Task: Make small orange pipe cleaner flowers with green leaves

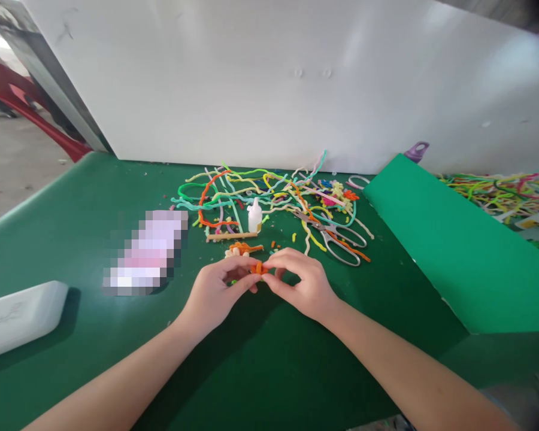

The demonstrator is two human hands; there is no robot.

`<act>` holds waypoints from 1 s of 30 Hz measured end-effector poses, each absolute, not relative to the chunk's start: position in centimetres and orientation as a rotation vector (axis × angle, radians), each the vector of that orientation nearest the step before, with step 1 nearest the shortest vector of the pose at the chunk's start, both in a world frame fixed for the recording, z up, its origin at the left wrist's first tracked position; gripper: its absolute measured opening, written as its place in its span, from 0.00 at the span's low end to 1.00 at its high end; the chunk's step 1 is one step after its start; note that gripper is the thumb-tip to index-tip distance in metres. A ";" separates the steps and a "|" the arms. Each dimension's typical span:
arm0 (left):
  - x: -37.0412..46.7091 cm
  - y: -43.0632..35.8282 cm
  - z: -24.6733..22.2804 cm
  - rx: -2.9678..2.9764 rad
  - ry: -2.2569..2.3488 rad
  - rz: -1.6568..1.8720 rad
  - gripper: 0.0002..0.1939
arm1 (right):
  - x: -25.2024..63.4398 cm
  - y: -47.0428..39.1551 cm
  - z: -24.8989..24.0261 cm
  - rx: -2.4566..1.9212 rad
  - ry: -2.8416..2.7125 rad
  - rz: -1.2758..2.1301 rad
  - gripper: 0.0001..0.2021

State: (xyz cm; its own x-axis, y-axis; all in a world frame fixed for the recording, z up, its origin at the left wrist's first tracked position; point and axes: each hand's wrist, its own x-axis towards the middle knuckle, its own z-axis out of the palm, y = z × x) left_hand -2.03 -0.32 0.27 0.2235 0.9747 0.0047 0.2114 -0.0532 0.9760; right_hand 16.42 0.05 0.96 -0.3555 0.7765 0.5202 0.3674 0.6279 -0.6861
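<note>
Between the fingertips of both hands is a small piece of orange pipe cleaner (259, 269), bent into a compact shape. My left hand (222, 284) pinches it from the left, thumb below and fingers above. From the right, my right hand (300, 278) pinches the same piece with thumb and forefinger. Just beyond the fingers lie an orange and cream pipe-cleaner shape (242, 248) and a few orange snippets. A white squeeze bottle (254, 216) stands behind them, near a thin wooden stick (232, 237). Scissors (336, 236) with metal handles lie spread to the right.
Loose coloured pipe cleaners (233, 191) tangle across the back of the green table (130, 353). A green board (458, 245) lies at right, a purple handle (417, 151) behind it. A blurred-out pinkish object (150, 248) and a white case (24, 317) are at left. A white panel (269, 84) rises behind.
</note>
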 end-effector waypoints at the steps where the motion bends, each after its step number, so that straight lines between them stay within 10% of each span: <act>1: -2.0 -0.3 0.2 1.487 1.178 0.952 0.09 | 16.4 0.0 1.0 -0.909 -1.972 0.597 0.05; 30: -2.0 -0.4 0.3 1.388 1.085 0.975 0.08 | 16.8 0.4 1.5 -0.932 -2.009 0.838 0.06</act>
